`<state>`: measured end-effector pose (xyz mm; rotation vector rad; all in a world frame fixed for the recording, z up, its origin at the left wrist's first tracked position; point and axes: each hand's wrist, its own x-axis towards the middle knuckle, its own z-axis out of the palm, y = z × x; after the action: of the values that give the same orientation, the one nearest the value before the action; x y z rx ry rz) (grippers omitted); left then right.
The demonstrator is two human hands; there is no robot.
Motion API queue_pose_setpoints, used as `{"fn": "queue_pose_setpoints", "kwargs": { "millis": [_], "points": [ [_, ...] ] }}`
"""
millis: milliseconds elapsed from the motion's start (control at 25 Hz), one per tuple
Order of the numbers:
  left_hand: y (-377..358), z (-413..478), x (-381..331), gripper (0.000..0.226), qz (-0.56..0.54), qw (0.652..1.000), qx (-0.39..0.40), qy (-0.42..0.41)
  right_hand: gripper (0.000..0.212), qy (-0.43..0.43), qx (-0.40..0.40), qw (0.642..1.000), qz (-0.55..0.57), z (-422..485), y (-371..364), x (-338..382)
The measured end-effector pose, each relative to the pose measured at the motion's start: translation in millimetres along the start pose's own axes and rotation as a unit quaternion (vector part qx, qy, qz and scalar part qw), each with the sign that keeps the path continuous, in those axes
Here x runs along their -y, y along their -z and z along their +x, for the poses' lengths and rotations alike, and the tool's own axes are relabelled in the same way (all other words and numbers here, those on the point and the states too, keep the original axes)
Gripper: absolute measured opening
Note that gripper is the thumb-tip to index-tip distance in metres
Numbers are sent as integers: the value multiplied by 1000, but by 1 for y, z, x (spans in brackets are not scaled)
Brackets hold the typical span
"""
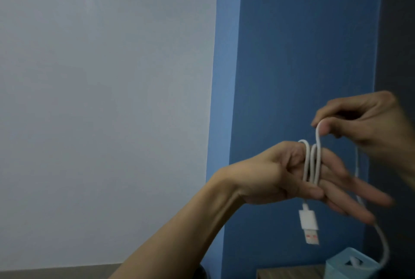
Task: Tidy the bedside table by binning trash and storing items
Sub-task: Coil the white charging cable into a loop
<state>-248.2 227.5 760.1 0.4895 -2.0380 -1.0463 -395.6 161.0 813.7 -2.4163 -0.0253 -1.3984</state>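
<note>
Coils of white cable (311, 162) sit around the straight fingers of the left hand (280, 173), held up in front of the blue wall (292, 54), well above the bedside table (289, 273). I count two or three turns. Left thumb lies across the bottom of the turns and pins them to the fingers. USB plug (309, 222) hangs free just below that thumb. Right hand (368, 121) is above and to the right, thumb and forefinger pinched on the top of a fresh loop. Loose length drops from that pinch down the right side to a pale blue box (350, 265) on the table corner. Motion blur there; I cannot tell whether the far end sits in the box or only lies against it. My read: storing step, mid-wind, cable not yet bundled. Next move calls for carrying the pinched loop over the fingertips and down the back of the left hand, with the thumb clamped so the earlier turns do not slip. Slack must lift clear of the box without dragging it.
</note>
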Motion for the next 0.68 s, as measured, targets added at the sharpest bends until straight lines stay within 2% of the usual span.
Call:
{"fn": "queue_pose_setpoints", "kwargs": {
  "millis": [160,280,440,560,680],
  "points": [
    [3,-2,6,49,-44,999,-22,5,44,-58,45,994,77,-10,-10,-24],
    [6,-1,11,24,-70,997,-26,7,46,-75,40,992,96,-11,-11,-38],
    [8,2,9,45,-76,995,-57,1,45,-62,19,994,91,-6,-8,-36],
    [5,-5,2,44,-60,998,-25,-3,42,-44,26,995,89,-8,-4,-27],
    [8,-8,10,43,-24,999,-31,-7,38,-27,23,995,95,-6,-6,-24]
  ]
}}
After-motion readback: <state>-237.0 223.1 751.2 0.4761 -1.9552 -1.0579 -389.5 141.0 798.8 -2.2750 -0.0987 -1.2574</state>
